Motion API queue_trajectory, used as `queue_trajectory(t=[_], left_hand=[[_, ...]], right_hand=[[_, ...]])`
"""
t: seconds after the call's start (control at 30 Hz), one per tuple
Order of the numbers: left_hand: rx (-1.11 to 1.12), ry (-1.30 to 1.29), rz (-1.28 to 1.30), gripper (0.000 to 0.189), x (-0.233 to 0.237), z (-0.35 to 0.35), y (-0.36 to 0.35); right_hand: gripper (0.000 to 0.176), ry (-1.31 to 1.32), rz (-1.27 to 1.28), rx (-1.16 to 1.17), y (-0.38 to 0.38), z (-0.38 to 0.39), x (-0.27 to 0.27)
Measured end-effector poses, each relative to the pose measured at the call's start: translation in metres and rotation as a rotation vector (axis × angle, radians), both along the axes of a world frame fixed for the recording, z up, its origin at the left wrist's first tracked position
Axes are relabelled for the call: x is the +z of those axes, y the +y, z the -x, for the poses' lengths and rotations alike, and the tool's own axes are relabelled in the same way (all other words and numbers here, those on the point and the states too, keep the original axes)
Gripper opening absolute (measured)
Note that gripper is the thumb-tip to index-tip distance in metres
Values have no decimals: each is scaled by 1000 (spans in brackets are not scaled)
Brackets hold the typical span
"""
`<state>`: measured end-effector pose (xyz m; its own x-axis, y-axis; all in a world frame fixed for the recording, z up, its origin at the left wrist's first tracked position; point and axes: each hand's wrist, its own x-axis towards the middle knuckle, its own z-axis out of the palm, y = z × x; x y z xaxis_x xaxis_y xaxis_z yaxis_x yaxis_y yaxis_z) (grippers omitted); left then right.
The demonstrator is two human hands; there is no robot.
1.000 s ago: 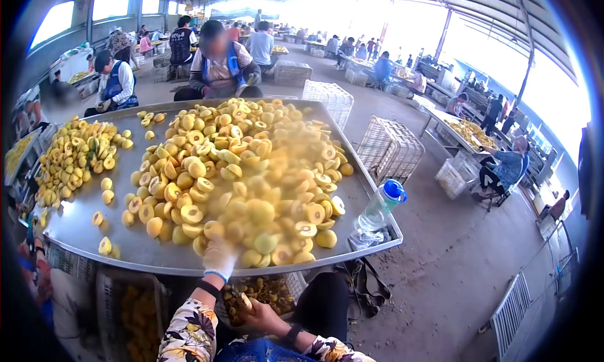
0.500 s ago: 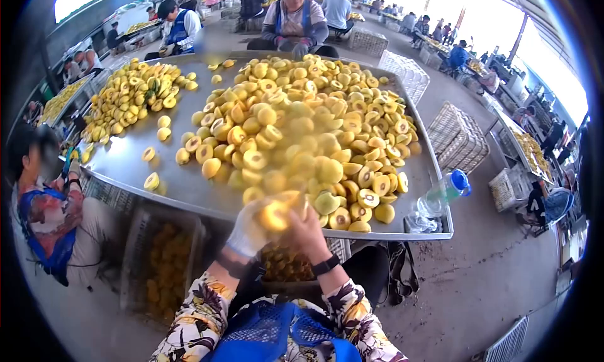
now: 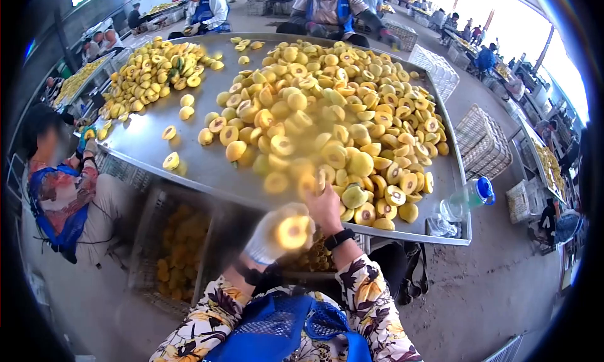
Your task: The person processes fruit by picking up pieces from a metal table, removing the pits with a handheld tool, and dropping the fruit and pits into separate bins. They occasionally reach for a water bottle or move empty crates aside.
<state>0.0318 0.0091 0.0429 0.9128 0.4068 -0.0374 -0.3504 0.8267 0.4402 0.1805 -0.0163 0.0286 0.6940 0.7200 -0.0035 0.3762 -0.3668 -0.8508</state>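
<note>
Below the table's near edge, my left hand (image 3: 263, 237), in a whitish glove, holds a halved yellow fruit (image 3: 294, 231) with its cut face up. My bare right hand (image 3: 324, 204) reaches over the table edge to the near side of the fruit pile (image 3: 358, 129). Its fingers are bent round a piece of fruit, partly blurred. Many halves in the pile show a brownish centre. The metal table (image 3: 207, 178) carries this pile and a smaller one (image 3: 141, 79) at the back left.
A bottle with a blue cap (image 3: 469, 195) and a crumpled clear bag (image 3: 440, 226) lie at the table's right corner. Crates of fruit (image 3: 179, 255) stand below. Co-workers sit at the left (image 3: 63, 198) and across the table (image 3: 327, 9). White crates (image 3: 481, 141) are stacked at the right.
My hands have moved apart; the left holds the half fruit lower down, and the right has gone up to the pile. The view has shifted, and the co-worker across has stretched out an arm.
</note>
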Motion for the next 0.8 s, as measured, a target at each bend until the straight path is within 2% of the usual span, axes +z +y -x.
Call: queue_trajectory(t=[0.07,0.1,0.13,0.2,0.27,0.33,0.37,0.4,0.47,0.53,0.57,0.67,0.7,0.8], left_hand=[[154,1,3,32,2,6,-1],[170,18,-1,35,-6,11,7],[336,74,3,42,-21,9,12],[290,6,-108,55,-12,20,19],[344,38,-211,60,-15,22,19],[373,56,-263,64,-19,19,16],[381,65,-262,65,-20,17,13],[391,74,-263,66,-21,16,10],[462,178,-339,48,-26,10,3],[601,354,-331,40,-40,1,-3],[542,341,-340,39,-44,2,-3],[474,412,-94,32,-45,12,-10],[436,352,29,32,-32,12,-11],[566,453,-151,36,-29,16,-9]], right_hand=[[44,-148,107,60,2,3,-8],[44,-205,21,142,-8,6,4],[43,-194,118,87,-11,11,20],[41,73,-94,163,-27,16,31],[32,369,-183,183,-33,25,-15],[30,173,-334,139,-45,42,-21],[29,319,-324,137,-50,46,-20],[28,315,-330,123,-54,50,-22],[27,304,-346,97,-58,61,-24],[27,101,-414,90,-61,70,-13],[27,8,-437,110,-59,71,-11],[29,-211,-466,134,-59,75,-11],[31,-274,-472,134,-58,76,-9],[42,-212,-323,69,-70,82,10]])
